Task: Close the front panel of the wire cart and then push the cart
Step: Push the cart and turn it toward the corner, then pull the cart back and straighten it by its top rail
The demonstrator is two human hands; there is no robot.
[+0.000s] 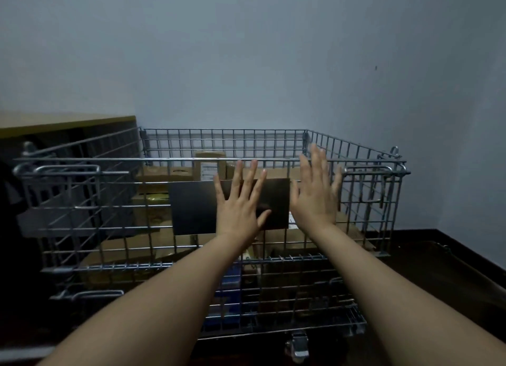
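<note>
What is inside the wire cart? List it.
Inside the wire cart: stacked cardboard boxes, one with a white label, and something blue low down. The dark plate, left hand and right hand cover the middle.

I see both hands flat, fingers [256, 171] spread: left hand [241, 201] on the dark plate [191, 207] of the front panel [109, 207], right hand [317, 190] beside it. Wire cart [224, 138] holds cardboard boxes [153, 174].
</note>
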